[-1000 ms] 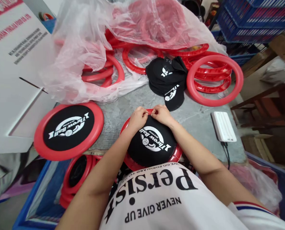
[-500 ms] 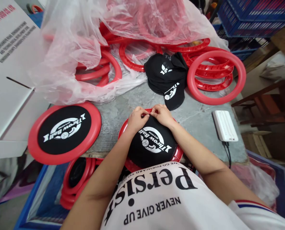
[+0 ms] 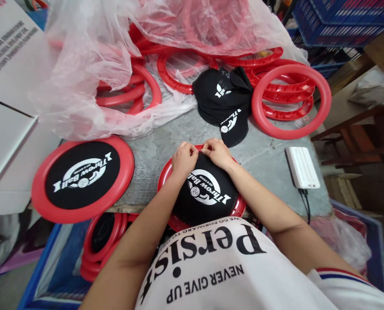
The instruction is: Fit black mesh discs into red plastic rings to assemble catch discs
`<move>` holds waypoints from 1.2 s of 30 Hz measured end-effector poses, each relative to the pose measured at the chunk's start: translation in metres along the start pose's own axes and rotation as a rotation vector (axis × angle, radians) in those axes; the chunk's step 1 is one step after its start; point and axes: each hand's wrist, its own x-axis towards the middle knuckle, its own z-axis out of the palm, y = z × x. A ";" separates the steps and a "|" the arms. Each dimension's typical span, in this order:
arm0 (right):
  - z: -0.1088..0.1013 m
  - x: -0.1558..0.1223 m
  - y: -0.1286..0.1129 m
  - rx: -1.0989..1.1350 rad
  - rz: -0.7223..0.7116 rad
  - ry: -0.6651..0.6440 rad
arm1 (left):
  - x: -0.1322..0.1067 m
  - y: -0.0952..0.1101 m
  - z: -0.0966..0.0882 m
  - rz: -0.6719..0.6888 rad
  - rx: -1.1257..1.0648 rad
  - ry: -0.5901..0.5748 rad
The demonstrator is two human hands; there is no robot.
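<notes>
A red plastic ring (image 3: 165,173) lies at the near edge of the grey table (image 3: 159,148), covered by a black fabric disc (image 3: 205,193) printed "Throw Ball". My left hand (image 3: 184,157) and my right hand (image 3: 216,153) meet at the disc's far edge, fingers pinched on the fabric over the ring's rim. A finished red-rimmed disc (image 3: 82,177) lies to the left. A pile of black fabric covers (image 3: 226,101) sits further back.
Loose red rings (image 3: 290,101) are stacked at the right rear, more lie under a clear plastic bag (image 3: 121,51). A white power bank (image 3: 302,168) with a cable rests at the right. Finished discs (image 3: 101,241) sit in a blue crate below. White cardboard (image 3: 7,99) stands left.
Both hands stay pinched at the disc's far edge, barely shifting. The view has drifted slightly, so the things on the table appear a little further left and lower.
</notes>
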 end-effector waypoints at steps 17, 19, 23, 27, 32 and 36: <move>0.003 0.003 0.000 0.000 0.040 0.023 | -0.001 0.001 0.002 -0.010 0.034 0.024; 0.002 0.004 -0.002 -0.023 0.053 0.015 | -0.001 0.001 0.002 -0.005 0.034 0.028; 0.000 0.006 -0.006 -0.062 0.069 -0.011 | 0.001 0.001 0.005 -0.005 0.034 0.034; 0.000 0.006 -0.008 -0.118 0.074 -0.018 | 0.003 -0.001 0.005 0.007 0.029 0.030; 0.001 0.002 -0.004 -0.111 0.053 0.003 | -0.003 -0.010 -0.009 0.071 -0.068 -0.036; 0.001 0.000 -0.001 -0.082 0.016 0.014 | -0.013 -0.019 -0.019 0.100 0.051 0.006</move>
